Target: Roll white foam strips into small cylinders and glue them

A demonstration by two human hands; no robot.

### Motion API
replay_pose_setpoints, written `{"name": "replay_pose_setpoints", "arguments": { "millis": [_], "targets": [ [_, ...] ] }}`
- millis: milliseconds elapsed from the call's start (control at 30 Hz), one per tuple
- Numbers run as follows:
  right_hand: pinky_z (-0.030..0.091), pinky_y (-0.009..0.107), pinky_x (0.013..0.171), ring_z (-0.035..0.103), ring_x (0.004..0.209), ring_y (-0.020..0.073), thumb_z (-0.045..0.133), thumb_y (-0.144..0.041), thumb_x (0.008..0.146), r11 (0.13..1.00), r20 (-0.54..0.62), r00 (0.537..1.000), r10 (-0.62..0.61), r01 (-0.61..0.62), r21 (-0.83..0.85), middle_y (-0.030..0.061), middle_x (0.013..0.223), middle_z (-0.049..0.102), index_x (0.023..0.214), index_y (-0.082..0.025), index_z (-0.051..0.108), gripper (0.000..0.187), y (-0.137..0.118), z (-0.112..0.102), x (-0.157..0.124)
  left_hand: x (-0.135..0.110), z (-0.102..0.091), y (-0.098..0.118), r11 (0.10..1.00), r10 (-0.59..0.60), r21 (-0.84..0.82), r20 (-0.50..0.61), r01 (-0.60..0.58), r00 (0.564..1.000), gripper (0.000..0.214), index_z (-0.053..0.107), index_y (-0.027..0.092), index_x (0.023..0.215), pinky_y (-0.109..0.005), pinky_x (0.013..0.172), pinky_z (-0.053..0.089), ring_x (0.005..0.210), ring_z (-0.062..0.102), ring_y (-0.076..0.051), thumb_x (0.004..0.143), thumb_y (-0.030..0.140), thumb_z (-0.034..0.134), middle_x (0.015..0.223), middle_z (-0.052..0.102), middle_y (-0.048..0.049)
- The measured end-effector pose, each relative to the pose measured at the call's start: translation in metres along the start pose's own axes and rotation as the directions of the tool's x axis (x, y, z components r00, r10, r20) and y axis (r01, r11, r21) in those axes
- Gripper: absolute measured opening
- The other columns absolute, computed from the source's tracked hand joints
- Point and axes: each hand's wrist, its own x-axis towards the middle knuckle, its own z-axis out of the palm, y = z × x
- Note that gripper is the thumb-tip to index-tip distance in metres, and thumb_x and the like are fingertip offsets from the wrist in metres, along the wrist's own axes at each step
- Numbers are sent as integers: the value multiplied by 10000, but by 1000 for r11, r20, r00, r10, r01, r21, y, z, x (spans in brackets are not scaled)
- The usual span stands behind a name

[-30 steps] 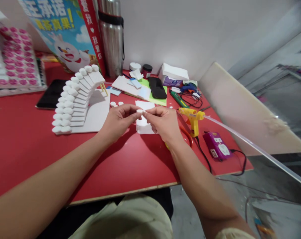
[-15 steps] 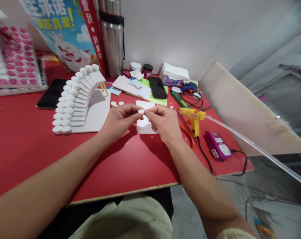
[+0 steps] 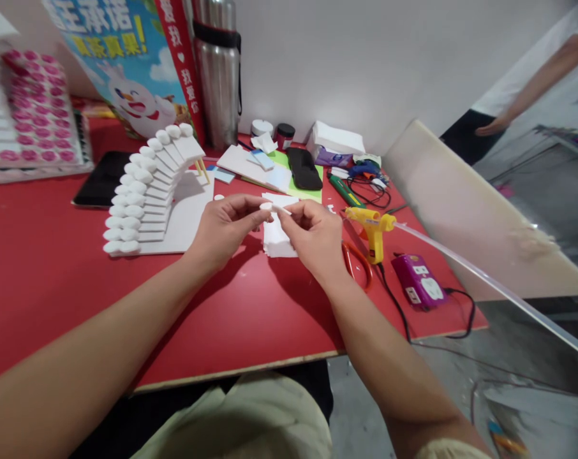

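Note:
Between the thumb and finger of my left hand (image 3: 222,226) is a small white oval piece (image 3: 266,206). My right hand (image 3: 315,233) pinches a thin white strip (image 3: 282,210), its end close to or against the oval; I cannot tell whether they are joined. Below both hands lies a pile of white sheets (image 3: 277,241). To the left stands a curved white model staircase (image 3: 186,207) on a white base, its outer edge lined with several white oval pieces (image 3: 134,211). One loose white piece (image 3: 219,197) shows behind my left hand.
On the red table (image 3: 212,331) are a yellow glue gun (image 3: 374,233), orange-handled scissors (image 3: 363,268), a purple power adapter (image 3: 419,280), a phone (image 3: 303,169) and a steel flask (image 3: 217,83). A long glue stick (image 3: 485,280) juts past the right edge. Another person's arm (image 3: 533,86) appears upper right.
The white strip in my right hand now shows beside the oval piece, which has shifted slightly left and up. Another person has come into view at the upper right.

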Motion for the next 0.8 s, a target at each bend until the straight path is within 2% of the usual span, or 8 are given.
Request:
{"name": "replay_pose_setpoints", "arguments": {
  "millis": [200, 367, 567, 700, 800],
  "targets": [
    [384, 261, 582, 465, 574, 103, 715, -275, 890, 988, -103, 984, -148, 144, -49, -49, 636, 571, 769, -194, 692, 147, -3, 4, -2, -1, 3, 0, 999, -17, -49, -21, 16, 1000, 331, 823, 158, 915, -272, 679, 520, 736, 657, -160, 727, 417, 910, 839, 781, -65],
    [405, 260, 590, 483, 579, 103, 720, -263, 895, 983, -136, 973, -184, 178, -54, -44, 645, 590, 766, -195, 703, 147, -4, 6, -3, -1, 3, 0, 998, -4, -69, -27, 2, 1000, 317, 825, 163, 920, -281, 703, 533, 779, 690, -180, 728, 399, 913, 866, 798, -73],
    [428, 265, 588, 494, 578, 105, 722, -249, 904, 984, -130, 976, -174, 179, 23, -43, 655, 605, 786, -198, 718, 128, -6, 6, -5, 0, 1, -2, 997, 41, -66, -1, -41, 999, 280, 830, 161, 935, -262, 671, 511, 757, 682, -162, 760, 369, 896, 834, 792, -63],
    [475, 292, 657, 551, 642, 129, 687, -228, 937, 950, -91, 947, -307, 299, -90, -20, 694, 629, 809, -212, 727, 135, -5, 4, -4, 1, 1, 0, 998, 48, -45, -12, -48, 999, 319, 830, 155, 917, -267, 635, 506, 704, 657, -154, 729, 398, 913, 817, 789, -64],
    [509, 303, 670, 612, 728, 149, 682, -218, 946, 923, -63, 925, -375, 365, -123, 18, 834, 683, 840, -225, 732, 117, -4, 2, -3, 0, 1, 3, 999, 46, -14, -30, -47, 998, 320, 824, 155, 869, -270, 610, 495, 662, 635, -145, 706, 412, 923, 794, 782, -60]
  ]
}}
